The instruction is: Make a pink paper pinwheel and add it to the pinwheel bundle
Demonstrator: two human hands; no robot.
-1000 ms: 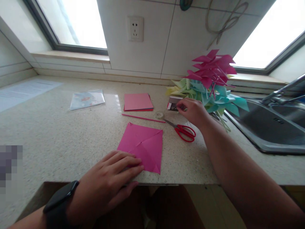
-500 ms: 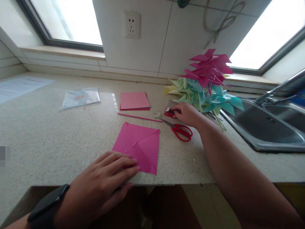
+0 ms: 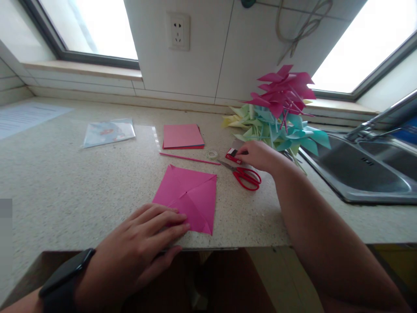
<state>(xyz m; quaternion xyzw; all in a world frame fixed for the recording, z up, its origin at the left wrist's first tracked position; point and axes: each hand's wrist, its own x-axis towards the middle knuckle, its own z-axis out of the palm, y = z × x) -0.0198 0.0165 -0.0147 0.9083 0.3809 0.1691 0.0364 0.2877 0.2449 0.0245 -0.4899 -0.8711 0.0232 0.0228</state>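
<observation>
We see the left hand (image 3: 143, 245) spread flat, fingers pressing the lower-left corner of the pink creased paper square (image 3: 188, 198) at centre frame. The right hand (image 3: 257, 155), right of centre, pinches a small red box (image 3: 232, 155) just above the red scissors (image 3: 244, 175).

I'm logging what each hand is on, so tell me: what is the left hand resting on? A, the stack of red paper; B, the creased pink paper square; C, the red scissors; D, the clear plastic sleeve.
B: the left hand lies flat with its fingers on the near corner of the creased pink paper square at the counter's front edge.
</observation>
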